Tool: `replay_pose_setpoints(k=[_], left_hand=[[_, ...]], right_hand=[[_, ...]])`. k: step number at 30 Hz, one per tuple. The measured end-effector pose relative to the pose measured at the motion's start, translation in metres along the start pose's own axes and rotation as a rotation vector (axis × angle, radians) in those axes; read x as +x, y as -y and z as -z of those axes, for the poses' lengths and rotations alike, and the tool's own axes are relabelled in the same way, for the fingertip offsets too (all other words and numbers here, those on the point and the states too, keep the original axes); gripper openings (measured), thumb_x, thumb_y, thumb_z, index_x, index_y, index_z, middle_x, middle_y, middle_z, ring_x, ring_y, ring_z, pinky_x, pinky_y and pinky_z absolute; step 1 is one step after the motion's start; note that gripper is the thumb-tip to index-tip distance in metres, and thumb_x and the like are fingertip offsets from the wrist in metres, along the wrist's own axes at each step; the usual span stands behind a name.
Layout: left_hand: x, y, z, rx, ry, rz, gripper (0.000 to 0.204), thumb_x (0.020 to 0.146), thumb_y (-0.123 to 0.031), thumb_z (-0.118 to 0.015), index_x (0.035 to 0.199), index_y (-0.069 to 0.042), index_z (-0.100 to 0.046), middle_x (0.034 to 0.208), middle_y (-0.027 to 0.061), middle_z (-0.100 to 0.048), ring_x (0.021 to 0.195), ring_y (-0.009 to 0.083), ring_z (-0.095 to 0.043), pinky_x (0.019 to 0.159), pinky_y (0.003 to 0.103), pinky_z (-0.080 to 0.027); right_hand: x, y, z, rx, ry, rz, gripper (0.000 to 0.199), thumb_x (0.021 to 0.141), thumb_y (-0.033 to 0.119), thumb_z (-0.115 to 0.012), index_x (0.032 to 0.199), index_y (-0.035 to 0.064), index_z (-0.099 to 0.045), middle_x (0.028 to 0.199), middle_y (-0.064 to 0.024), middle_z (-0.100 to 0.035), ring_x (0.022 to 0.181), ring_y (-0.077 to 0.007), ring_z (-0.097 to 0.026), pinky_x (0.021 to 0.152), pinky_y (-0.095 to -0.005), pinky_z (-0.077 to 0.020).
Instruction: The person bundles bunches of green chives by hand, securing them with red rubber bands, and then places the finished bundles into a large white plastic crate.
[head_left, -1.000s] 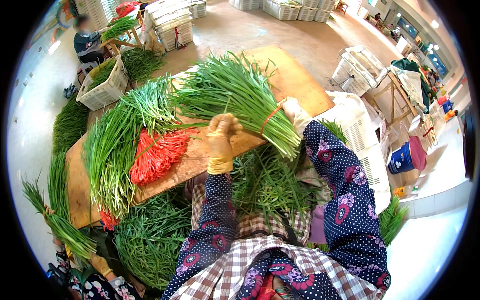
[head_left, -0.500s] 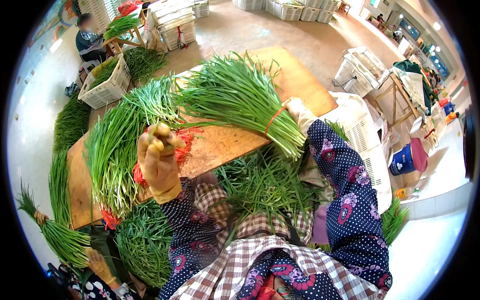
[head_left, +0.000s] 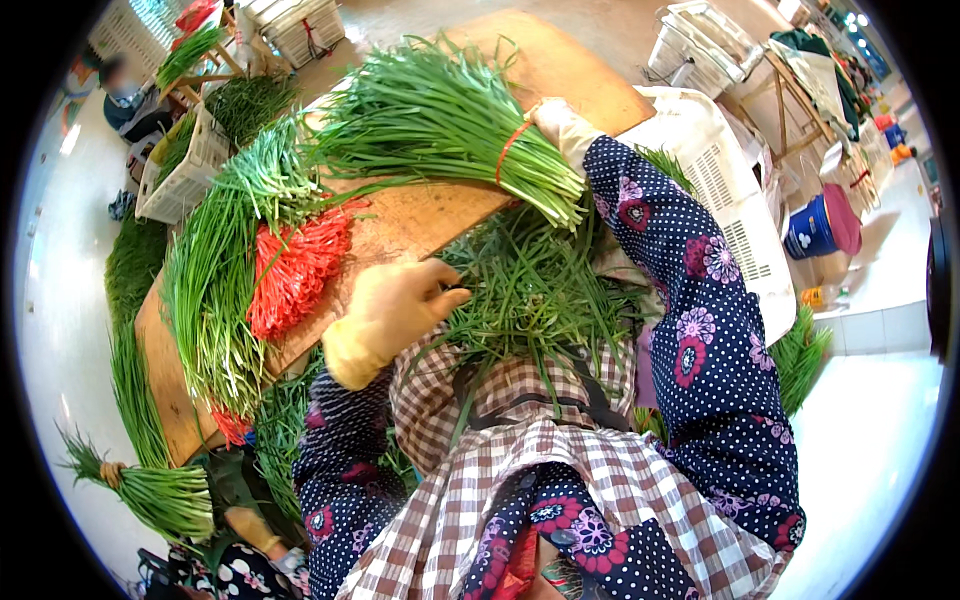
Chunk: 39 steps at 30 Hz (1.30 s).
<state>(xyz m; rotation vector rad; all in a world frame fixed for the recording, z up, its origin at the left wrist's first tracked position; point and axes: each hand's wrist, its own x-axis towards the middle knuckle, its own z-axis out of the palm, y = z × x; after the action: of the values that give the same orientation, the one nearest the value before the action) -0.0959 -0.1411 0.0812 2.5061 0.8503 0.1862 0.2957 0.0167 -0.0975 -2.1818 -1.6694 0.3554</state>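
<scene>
A large bundle of green chives (head_left: 440, 125), bound by a red band (head_left: 513, 150), lies across the wooden board with its pale stem ends toward me. My right hand (head_left: 562, 128), in a pale glove, grips its far right side by the band; some fingers are hidden. Over my lap, my left hand (head_left: 395, 312), in a yellow glove, is closed, thumb against bent fingers; what it pinches, if anything, cannot be made out. Loose green leaves (head_left: 540, 300) heap on my lap beside it. Red ties (head_left: 300, 270) lie in a pile on the board, beyond that hand.
More chives (head_left: 215, 270) cover the left of the wooden board (head_left: 590, 75). A white crate (head_left: 715, 170) stands at my right, near a blue bucket (head_left: 812, 228). At lower left, a co-worker's gloved hand (head_left: 250, 528) is near another chive bundle (head_left: 150, 495).
My left hand has come down from above the red ties to the lap, uncovering the ties. My right hand stays at the bundle. The whole view has shifted, so the board sits higher.
</scene>
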Motion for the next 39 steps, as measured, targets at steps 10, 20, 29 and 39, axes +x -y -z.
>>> replay_pose_setpoints(k=[10,20,29,39], left_hand=[[0.034,-0.002,-0.009,-0.35,-0.151,-0.124,0.012,0.077,-0.009,-0.068,0.084,0.0,-0.065,0.061,0.0063,-0.062,0.054,0.0091,-0.058,0.047,0.022,-0.044],[0.198,-0.014,-0.045,-0.067,-0.521,-0.514,0.058,0.075,0.002,-0.057,0.13,-0.001,-0.038,0.103,0.0197,-0.059,0.094,0.0297,-0.058,0.084,0.037,-0.046],[0.226,0.013,-0.065,-0.089,-0.37,-0.246,0.032,0.076,-0.007,-0.06,0.107,-0.006,-0.056,0.089,0.0154,-0.063,0.081,0.0308,-0.062,0.072,0.034,-0.049],[0.229,0.006,-0.064,-0.056,-0.403,-0.272,0.007,0.078,-0.009,-0.056,0.081,-0.007,-0.062,0.08,0.0119,-0.063,0.079,0.0325,-0.06,0.067,0.038,-0.048]], right_hand=[[-0.039,0.049,0.02,0.538,-0.178,-0.115,0.011,0.072,0.018,-0.065,0.076,0.0077,-0.063,0.078,-0.0105,-0.063,0.074,-0.0237,-0.059,0.067,-0.0337,-0.0472],[-0.08,0.061,0.024,1.333,-0.14,-0.033,0.007,0.076,0.01,-0.06,0.08,0.005,-0.06,0.078,-0.0081,-0.061,0.072,-0.0185,-0.057,0.064,-0.0301,-0.0461],[-0.073,0.046,0.001,1.418,-0.153,-0.115,0.01,0.079,-0.001,-0.057,0.075,0.0072,-0.053,0.068,0.0005,-0.052,0.062,-0.0119,-0.047,0.058,-0.0248,-0.0405],[-0.11,0.074,0.051,1.511,-0.08,-0.227,0.008,0.086,0.008,-0.054,0.094,0.0072,-0.052,0.082,-0.002,-0.053,0.073,-0.012,-0.049,0.068,-0.0252,-0.0429]])
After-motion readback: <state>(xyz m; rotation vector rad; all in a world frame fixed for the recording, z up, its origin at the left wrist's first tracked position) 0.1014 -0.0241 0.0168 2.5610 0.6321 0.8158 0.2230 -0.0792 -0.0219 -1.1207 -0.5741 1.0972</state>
